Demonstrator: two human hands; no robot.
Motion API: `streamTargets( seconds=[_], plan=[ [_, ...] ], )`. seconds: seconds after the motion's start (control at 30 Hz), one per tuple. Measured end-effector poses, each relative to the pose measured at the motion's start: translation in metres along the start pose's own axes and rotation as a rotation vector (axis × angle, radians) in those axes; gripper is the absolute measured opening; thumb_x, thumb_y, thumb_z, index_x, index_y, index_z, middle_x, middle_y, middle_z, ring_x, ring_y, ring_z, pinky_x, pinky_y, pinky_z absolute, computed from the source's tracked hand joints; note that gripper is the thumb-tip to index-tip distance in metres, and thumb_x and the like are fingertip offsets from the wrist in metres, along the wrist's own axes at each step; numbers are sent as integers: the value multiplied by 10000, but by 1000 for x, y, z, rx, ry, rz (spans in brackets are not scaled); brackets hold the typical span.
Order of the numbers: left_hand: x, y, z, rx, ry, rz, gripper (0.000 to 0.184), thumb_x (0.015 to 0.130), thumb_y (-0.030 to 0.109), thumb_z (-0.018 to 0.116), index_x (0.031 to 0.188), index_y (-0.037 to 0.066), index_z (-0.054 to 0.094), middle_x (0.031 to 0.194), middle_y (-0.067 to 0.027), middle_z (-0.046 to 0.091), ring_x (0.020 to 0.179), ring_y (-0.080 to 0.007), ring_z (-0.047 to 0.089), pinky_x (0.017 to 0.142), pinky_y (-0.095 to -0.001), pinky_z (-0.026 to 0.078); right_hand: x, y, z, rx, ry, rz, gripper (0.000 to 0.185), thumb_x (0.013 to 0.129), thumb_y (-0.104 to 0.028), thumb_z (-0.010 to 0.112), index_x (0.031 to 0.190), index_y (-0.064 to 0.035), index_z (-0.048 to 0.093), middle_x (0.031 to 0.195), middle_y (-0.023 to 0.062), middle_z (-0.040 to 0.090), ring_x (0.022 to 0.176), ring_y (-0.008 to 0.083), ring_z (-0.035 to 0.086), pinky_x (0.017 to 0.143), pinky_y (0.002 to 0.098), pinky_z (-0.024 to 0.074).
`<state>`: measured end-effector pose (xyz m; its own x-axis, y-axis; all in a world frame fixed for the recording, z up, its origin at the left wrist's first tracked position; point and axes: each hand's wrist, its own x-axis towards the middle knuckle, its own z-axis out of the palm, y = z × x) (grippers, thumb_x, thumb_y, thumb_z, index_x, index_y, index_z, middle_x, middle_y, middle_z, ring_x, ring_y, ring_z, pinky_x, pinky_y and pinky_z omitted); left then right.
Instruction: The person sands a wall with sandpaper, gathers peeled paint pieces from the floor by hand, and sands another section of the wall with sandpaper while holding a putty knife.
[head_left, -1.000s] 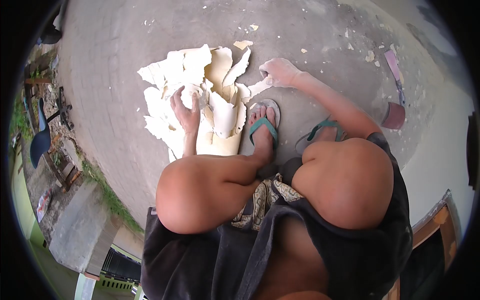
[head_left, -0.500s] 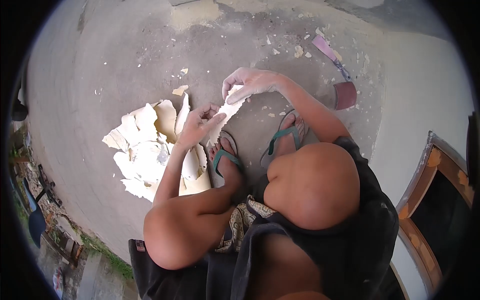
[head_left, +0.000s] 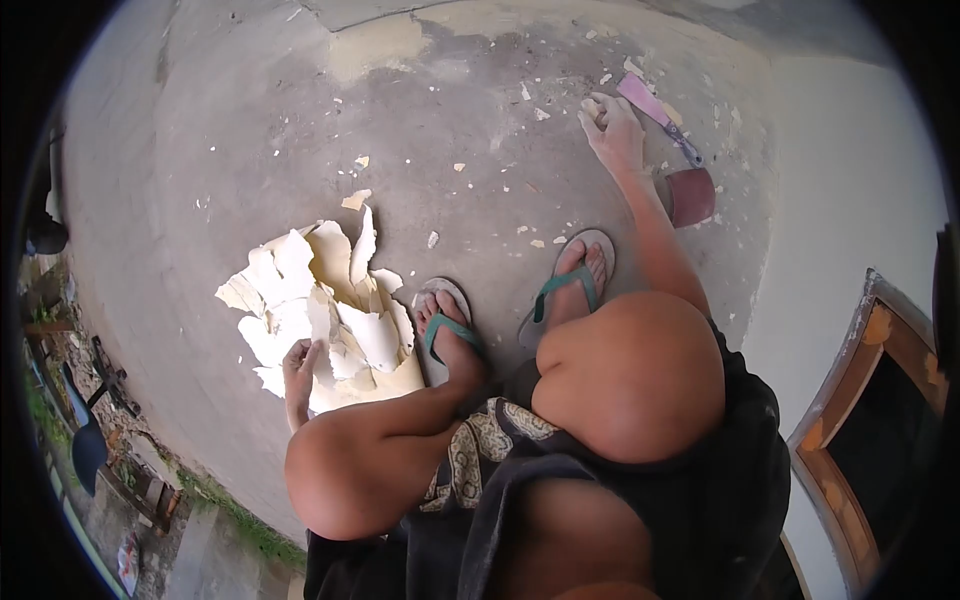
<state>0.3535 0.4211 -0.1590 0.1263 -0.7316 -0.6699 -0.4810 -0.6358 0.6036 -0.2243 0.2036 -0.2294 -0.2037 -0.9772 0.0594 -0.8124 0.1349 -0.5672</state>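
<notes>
My left hand [head_left: 299,372] is at the near side of a heap of peeled paint pieces [head_left: 375,338], cream and white with ragged, curled edges. Its thumb and fingers pinch a pale strip of peeled paint [head_left: 319,318] that overlaps the heap. Farther off to the right, my right hand [head_left: 617,138], dusty white, reaches down to the floor. Its curled fingers close round a small cream paint flake [head_left: 592,109]. Just beyond that hand lies a scraper with a pink blade [head_left: 643,98] and a dark, spattered handle.
A dull red block [head_left: 691,196] rests on the floor beside my right forearm. Small paint flakes dot the grey concrete floor [head_left: 480,130]. My feet in green-strapped sandals [head_left: 446,318] stand between the heap and the right side. A pale wall and a wooden frame [head_left: 838,420] rise at right.
My hands have moved apart: the left went down to the heap with the paint strip, while the right let go of it and reached up and right to a flake on the floor.
</notes>
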Motion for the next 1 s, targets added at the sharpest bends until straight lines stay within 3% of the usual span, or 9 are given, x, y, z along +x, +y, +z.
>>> streamTargets(
  seconds=[0.07, 0.23, 0.3, 0.5, 0.6, 0.7, 0.83, 0.9, 1.0],
  plan=[
    [-11, -24, -2, 169, 176, -23, 257, 910, 222, 650, 1104, 54, 645, 1069, -54, 623, 952, -145, 579, 788, -308, 452, -2, 21, -3, -156, 128, -67, 290, 798, -232, 725, 1051, -100, 673, 918, 62, 624, 738, 202, 631, 706, 334, 515],
    [8, -27, -10, 539, 380, 67, 373, 884, 237, 667, 1210, 66, 612, 1218, -133, 572, 1095, -296, 559, 889, -374, 454, -1, 25, 4, -33, 55, -25, 235, 789, -227, 716, 1005, -144, 676, 944, 62, 609, 817, 240, 627, 726, 369, 510],
    [24, 16, -2, 522, 340, 203, 354, 888, 217, 657, 1213, 86, 609, 1183, -97, 581, 1087, -252, 570, 850, -405, 463, 4, 22, 1, 36, 39, 54, 218, 789, -220, 709, 991, -148, 673, 936, 68, 608, 859, 258, 628, 738, 384, 508],
    [73, 188, 48, 603, -69, 627, 329, 871, 143, 642, 1181, 44, 595, 1193, -125, 596, 1102, -278, 580, 904, -414, 455, 10, 17, -7, 82, -68, 127, 184, 790, -203, 705, 959, -140, 669, 879, 56, 618, 820, 254, 635, 725, 392, 508],
    [80, 260, 78, 616, -460, 568, 322, 905, 160, 621, 1193, 21, 583, 1201, -136, 597, 1118, -287, 574, 929, -403, 445, 12, 21, -3, 145, -90, 147, 164, 791, -190, 706, 937, -124, 669, 873, 56, 638, 793, 222, 648, 686, 355, 515],
    [100, 290, 116, 258, -621, 461, 372, 972, 312, 530, 1174, 3, 579, 1171, -142, 608, 1084, -264, 599, 948, -366, 465, 0, -1, -9, 404, -161, 189, 159, 792, -180, 721, 904, -84, 663, 870, 56, 657, 740, 177, 660, 648, 308, 518],
    [126, 311, 184, -279, -821, -15, 543, 1017, 466, 326, 1218, 10, 542, 1166, -145, 609, 1079, -271, 596, 963, -371, 462, -31, -75, -38, 1024, -506, 217, 239, 848, -157, 704, 1030, -34, 609, 896, 51, 661, 717, 103, 633, 651, 273, 519],
    [138, 314, 212, -429, -1031, -204, 585, 1014, 505, 272, 1211, 26, 544, 1136, -137, 619, 1056, -254, 605, 959, -368, 471, -27, -79, -66, 797, -351, 112, 273, 836, -154, 709, 1060, -37, 606, 917, 64, 659, 741, 146, 644, 667, 287, 521],
    [160, 295, 228, -575, -1071, -194, 394, 1018, 382, 354, 1018, 54, 573, 919, -70, 626, 844, -185, 597, 782, -315, 499, -15, -17, -75, 279, 87, -76, 358, 784, -145, 725, 1109, -55, 603, 1018, 95, 633, 892, 263, 624, 798, 349, 507]
  ],
)
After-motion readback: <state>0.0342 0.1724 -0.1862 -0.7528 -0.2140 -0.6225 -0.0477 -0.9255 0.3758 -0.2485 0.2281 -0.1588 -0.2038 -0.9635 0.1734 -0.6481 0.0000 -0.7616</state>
